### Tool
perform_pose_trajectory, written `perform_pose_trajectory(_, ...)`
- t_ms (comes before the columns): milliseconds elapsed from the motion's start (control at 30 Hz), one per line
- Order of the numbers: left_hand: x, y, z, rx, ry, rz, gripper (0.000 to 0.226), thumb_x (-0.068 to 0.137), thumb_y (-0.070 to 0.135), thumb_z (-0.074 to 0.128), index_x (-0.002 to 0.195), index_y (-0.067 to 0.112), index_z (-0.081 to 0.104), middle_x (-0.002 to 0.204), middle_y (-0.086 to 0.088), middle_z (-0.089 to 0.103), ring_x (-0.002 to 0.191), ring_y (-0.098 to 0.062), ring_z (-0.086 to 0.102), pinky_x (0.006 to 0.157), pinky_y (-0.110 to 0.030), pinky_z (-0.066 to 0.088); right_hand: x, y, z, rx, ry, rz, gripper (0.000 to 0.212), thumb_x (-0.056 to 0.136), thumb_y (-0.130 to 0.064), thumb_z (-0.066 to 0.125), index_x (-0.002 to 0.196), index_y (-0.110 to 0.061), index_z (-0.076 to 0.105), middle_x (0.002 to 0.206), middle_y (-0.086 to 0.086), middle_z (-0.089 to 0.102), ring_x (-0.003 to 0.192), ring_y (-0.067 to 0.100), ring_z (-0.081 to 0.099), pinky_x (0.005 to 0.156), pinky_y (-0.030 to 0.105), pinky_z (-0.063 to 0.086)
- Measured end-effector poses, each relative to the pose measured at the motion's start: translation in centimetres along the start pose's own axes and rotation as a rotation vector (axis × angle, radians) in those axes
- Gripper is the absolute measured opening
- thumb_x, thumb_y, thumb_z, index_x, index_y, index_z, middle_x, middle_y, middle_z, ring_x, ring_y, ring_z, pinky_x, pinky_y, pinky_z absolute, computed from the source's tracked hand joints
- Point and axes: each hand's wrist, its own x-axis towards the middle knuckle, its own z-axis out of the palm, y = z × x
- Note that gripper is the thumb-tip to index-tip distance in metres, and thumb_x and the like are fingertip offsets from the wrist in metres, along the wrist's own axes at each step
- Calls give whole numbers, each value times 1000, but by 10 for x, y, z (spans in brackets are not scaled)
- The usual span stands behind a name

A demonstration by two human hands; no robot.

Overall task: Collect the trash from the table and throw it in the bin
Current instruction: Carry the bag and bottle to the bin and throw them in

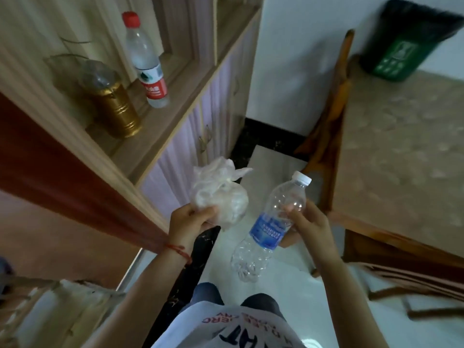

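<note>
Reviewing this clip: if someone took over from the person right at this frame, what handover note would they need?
Left hand: fingers closed around a tied white plastic bag of trash.
Right hand: fingers closed around an empty clear bottle with a blue label, cap on.
Green bin: sits at the far right, on the patterned tabletop, ahead of the person.
Done: both items are in hand.
Left: carry both to the bin and drop them in. A red-labelled bottle and a gold container stand on the shelf at left; whether they count as trash is unclear.
</note>
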Motion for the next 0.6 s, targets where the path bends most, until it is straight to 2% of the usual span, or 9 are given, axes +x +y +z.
perform_pose_trajectory(100,9,4,16,48,-74,-4,12,75,-4,66,67,3,61,67,-6,66,53,-6,66,46,-15,52,-5,5,-9,29,118,29,27,76,-35,59,100,-24,60,93,6,69,80,24,66,68,30,54)
perform_pose_trajectory(167,16,6,26,60,-121,-21,14,76,-6,65,67,5,61,53,2,68,48,-3,64,45,-16,52,-6,11,-16,36,174,41,24,80,-29,60,103,-20,61,93,13,68,75,31,64,67,33,51)
perform_pose_trajectory(233,22,8,35,64,-169,-35,15,76,-6,64,69,7,63,48,7,67,49,-3,64,47,-17,54,-4,15,-22,30,209,58,27,82,-26,60,108,-15,60,96,11,69,79,25,68,65,25,54)
perform_pose_trajectory(333,33,14,49,61,-219,-47,11,76,-6,64,77,4,64,54,5,70,55,-5,66,49,-18,55,4,15,-29,32,240,67,38,77,-35,61,109,-15,59,97,6,69,80,13,69,63,21,56)
perform_pose_trajectory(467,55,22,72,72,-222,-58,10,76,-6,64,85,-2,63,76,-7,65,64,-11,64,51,-19,56,28,10,-39,15,258,60,53,71,-43,58,114,-14,56,101,3,68,87,16,67,69,22,54)
perform_pose_trajectory(533,70,25,85,72,-222,-48,16,76,-6,63,92,-8,62,77,-8,64,69,-15,62,53,-20,57,47,9,-46,21,262,48,51,71,-42,57,113,-13,56,101,3,67,90,18,67,72,22,55)
perform_pose_trajectory(600,87,31,100,73,-223,-34,17,77,-6,63,93,-7,62,72,-5,66,69,-16,63,53,-20,57,69,6,-53,30,259,37,47,72,-42,58,110,-14,58,101,6,68,91,22,66,77,29,55)
